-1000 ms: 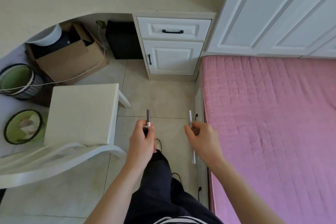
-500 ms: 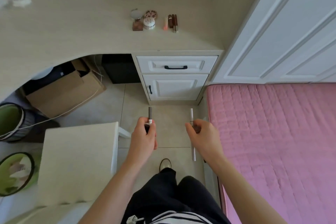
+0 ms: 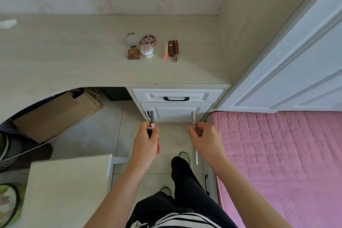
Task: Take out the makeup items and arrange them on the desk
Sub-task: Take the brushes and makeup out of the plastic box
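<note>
The left hand [image 3: 147, 139] was closed around a dark makeup pencil [image 3: 152, 119], its tip pointing towards the desk [image 3: 74, 65]. The right hand [image 3: 205, 139] was closed around a pale, thin makeup pencil [image 3: 193, 118], one end above the fist and the other below it. Both hands were held over open floor tile, just short of the white drawer unit [image 3: 174, 98] under the desk's front edge.

On the desk top, four compacts [image 3: 141, 46] sat grouped together, with a row of lipstick tubes [image 3: 171, 49] just beside them to the right. Bare desk surface lay in front of and left of these. The pink bed [image 3: 277, 163] bordered the floor strip on the right and a white chair [image 3: 64, 187] on the left.
</note>
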### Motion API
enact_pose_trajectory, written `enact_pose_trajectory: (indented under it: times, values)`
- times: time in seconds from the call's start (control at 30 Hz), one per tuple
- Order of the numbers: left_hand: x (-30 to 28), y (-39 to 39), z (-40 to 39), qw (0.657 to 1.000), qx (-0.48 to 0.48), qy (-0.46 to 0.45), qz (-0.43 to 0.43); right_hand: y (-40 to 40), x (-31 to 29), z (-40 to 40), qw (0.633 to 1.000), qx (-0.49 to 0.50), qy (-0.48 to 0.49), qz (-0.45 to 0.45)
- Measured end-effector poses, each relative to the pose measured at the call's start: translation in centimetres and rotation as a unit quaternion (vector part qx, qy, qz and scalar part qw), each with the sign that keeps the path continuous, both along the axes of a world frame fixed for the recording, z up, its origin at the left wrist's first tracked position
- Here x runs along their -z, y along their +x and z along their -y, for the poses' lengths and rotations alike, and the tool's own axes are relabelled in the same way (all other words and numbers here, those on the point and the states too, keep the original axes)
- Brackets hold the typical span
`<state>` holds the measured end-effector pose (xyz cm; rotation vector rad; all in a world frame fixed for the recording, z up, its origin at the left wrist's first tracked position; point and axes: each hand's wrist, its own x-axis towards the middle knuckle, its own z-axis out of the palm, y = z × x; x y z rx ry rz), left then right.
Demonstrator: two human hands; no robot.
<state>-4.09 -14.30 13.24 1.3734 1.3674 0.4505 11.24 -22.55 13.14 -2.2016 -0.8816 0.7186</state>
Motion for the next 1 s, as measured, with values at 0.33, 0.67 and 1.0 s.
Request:
enact_pose_trajectory:
  times: [0.33,0.67,1.0]
  values:
    - [-0.4,8.7,-5.7,0.999,-0.033,-0.027,0.030,9.0,-0.3,-7.4,0.999,-0.038,-0.028,0.025]
    - [0.5,13.8,-13.3,1.000,0.000,-0.019,0.024,13.5,0.5,-14.5,0.998,-0.025,-0.049,0.003]
    - [1.6,16.5,-23.4,0.991,0.116,0.028,-0.053,15.4,1.0,-22.9,0.998,0.025,-0.049,-0.005]
